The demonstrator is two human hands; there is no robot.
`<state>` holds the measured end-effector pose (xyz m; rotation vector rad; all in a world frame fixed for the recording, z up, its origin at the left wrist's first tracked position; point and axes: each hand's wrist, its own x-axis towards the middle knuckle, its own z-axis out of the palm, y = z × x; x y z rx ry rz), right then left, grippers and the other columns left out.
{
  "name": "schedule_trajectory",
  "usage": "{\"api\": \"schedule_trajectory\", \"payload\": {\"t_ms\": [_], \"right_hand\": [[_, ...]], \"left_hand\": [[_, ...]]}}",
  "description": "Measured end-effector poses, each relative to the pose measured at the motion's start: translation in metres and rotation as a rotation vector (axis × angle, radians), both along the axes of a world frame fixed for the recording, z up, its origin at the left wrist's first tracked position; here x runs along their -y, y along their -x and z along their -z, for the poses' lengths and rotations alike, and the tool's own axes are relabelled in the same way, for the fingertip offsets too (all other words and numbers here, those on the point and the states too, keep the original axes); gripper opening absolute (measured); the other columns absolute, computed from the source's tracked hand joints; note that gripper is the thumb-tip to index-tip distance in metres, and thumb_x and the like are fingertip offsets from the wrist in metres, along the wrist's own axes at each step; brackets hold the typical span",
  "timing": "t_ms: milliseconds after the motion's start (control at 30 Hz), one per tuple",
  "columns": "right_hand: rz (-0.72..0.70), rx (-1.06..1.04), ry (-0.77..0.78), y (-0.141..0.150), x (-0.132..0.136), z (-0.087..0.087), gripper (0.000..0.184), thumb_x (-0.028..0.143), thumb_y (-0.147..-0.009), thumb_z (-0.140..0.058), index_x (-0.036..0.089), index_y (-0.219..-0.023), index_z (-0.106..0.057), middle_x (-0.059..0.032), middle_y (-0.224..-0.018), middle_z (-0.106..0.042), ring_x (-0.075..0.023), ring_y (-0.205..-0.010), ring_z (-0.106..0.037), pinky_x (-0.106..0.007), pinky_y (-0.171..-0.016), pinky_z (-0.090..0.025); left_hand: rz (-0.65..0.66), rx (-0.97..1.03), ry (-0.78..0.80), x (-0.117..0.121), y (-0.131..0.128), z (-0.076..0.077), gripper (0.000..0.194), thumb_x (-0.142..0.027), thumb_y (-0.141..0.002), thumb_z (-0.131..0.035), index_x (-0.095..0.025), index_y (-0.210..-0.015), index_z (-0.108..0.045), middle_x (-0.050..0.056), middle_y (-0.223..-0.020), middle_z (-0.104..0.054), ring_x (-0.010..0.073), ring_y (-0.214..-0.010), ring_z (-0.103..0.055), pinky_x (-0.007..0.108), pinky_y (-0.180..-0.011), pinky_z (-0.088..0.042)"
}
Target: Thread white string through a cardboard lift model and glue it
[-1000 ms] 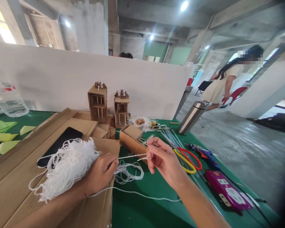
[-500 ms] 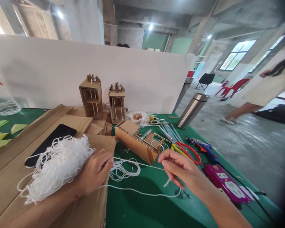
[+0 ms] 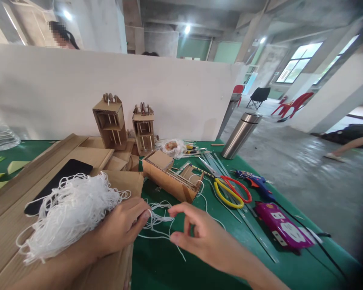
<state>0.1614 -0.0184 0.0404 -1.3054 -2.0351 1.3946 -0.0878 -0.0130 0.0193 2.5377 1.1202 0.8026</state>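
My left hand (image 3: 125, 221) is closed in a pinch on white string (image 3: 161, 217), whose loose loops lie over the green tabletop just past the fingertips. Close by on the right, my right hand (image 3: 199, 233) has thumb and forefinger apart. A loose string end hangs by its fingertips, with no clear grip on it. Beside my left forearm is a big tangled heap of white string (image 3: 74, 215) on cardboard. An open cardboard box (image 3: 172, 177) lies beyond both hands, with white string trailing from its right end.
Red-and-yellow scissors (image 3: 231, 191), a blue glue gun (image 3: 255, 181) and a purple case (image 3: 282, 227) lie on the right. A steel flask (image 3: 242, 135) stands behind them. Two cardboard towers (image 3: 110, 121) stand near the white partition (image 3: 175, 88). A black phone (image 3: 60, 183) lies on the left.
My right hand has moved left, close to my left hand, and its fingers have spread. The strand stretched between the hands has gone slack. A walking person has moved toward the right edge.
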Motion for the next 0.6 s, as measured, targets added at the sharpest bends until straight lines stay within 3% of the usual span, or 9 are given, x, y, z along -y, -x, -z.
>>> {"api": "schedule_trajectory", "payload": {"t_ms": [67, 167, 233, 333, 467, 600], "right_hand": [[-0.034, -0.035, -0.029, 0.022, 0.003, -0.001, 0.046, 0.048, -0.087, -0.068, 0.022, -0.123, -0.057, 0.0004, -0.082, -0.059, -0.0138, -0.067, -0.054, -0.025, -0.061, -0.039], [0.009, -0.062, -0.155, 0.044, 0.003, 0.001, 0.021, 0.037, -0.092, -0.061, 0.017, -0.097, -0.062, 0.0013, -0.074, -0.055, -0.0113, -0.061, -0.046, -0.024, -0.056, -0.033], [0.052, -0.064, -0.169, 0.047, 0.002, 0.004, 0.02, 0.034, -0.095, -0.056, 0.017, -0.083, -0.058, 0.0041, -0.063, -0.046, -0.0099, -0.056, -0.039, -0.024, -0.053, -0.029], [0.033, -0.199, -0.045, 0.037, -0.002, 0.005, 0.029, 0.041, -0.097, -0.052, 0.019, -0.078, -0.054, 0.0058, -0.061, -0.04, -0.0092, -0.055, -0.04, -0.022, -0.05, -0.031], [0.052, -0.398, 0.166, 0.01, -0.009, 0.004, 0.04, 0.058, -0.09, -0.056, 0.018, -0.086, -0.059, 0.0037, -0.061, -0.049, -0.0111, -0.055, -0.05, -0.02, -0.045, -0.039], [0.131, -0.481, 0.142, -0.015, -0.015, 0.002, 0.043, 0.059, -0.089, -0.058, 0.017, -0.084, -0.064, 0.0016, -0.059, -0.054, -0.0109, -0.052, -0.051, -0.02, -0.045, -0.043]], "left_hand": [[0.014, -0.017, -0.03, -0.001, -0.004, -0.001, 0.028, -0.019, -0.101, -0.036, -0.019, -0.082, -0.056, 0.002, -0.075, -0.059, 0.0163, -0.068, -0.056, 0.027, -0.062, -0.04], [0.018, -0.019, -0.001, -0.004, -0.009, -0.004, 0.029, -0.017, -0.1, -0.036, -0.019, -0.077, -0.053, 0.001, -0.072, -0.057, 0.0148, -0.065, -0.054, 0.026, -0.06, -0.039], [0.005, -0.015, 0.027, -0.007, -0.01, -0.006, 0.028, -0.017, -0.1, -0.036, -0.019, -0.075, -0.05, -0.001, -0.07, -0.055, 0.0134, -0.063, -0.053, 0.025, -0.058, -0.037], [-0.017, -0.016, 0.038, -0.011, -0.009, -0.01, 0.026, -0.018, -0.099, -0.039, -0.019, -0.076, -0.05, -0.002, -0.068, -0.054, 0.0123, -0.06, -0.052, 0.024, -0.057, -0.036], [-0.025, -0.012, 0.12, -0.013, -0.008, -0.015, 0.023, -0.025, -0.099, -0.041, -0.02, -0.078, -0.052, -0.003, -0.067, -0.054, 0.0124, -0.059, -0.05, 0.024, -0.056, -0.035], [-0.023, 0.005, 0.246, -0.014, -0.013, -0.02, 0.026, -0.029, -0.098, -0.038, -0.02, -0.077, -0.051, -0.002, -0.068, -0.053, 0.0131, -0.06, -0.049, 0.024, -0.056, -0.035]]}}
